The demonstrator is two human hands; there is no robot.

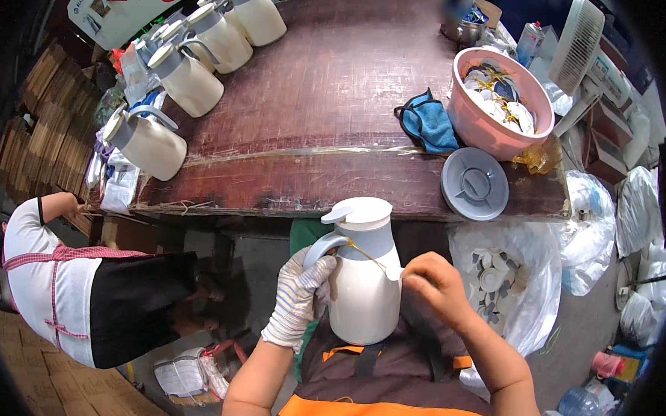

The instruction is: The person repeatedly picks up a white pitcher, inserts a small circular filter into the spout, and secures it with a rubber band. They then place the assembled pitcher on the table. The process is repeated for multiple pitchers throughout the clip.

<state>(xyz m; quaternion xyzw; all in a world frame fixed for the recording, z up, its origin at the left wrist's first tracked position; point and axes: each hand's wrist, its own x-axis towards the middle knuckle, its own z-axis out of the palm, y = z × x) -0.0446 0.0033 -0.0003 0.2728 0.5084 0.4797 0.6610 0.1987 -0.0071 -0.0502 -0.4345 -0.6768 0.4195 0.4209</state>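
Note:
A white vacuum jug with a grey-blue collar and handle stands upright in front of me, below the table's near edge. My left hand, in a striped knit glove, is closed around its handle. From the handle a thin gold cord runs across the jug to a small white tag. My bare right hand pinches this tag at the jug's right side. The jug's white lid is in place. Part of the left fingers is hidden behind the handle.
Several similar jugs stand along the table's left side. A pink tub of corded tags, a grey round lid and a blue cloth mask lie right. A person bends at left. A plastic bag holds loose parts.

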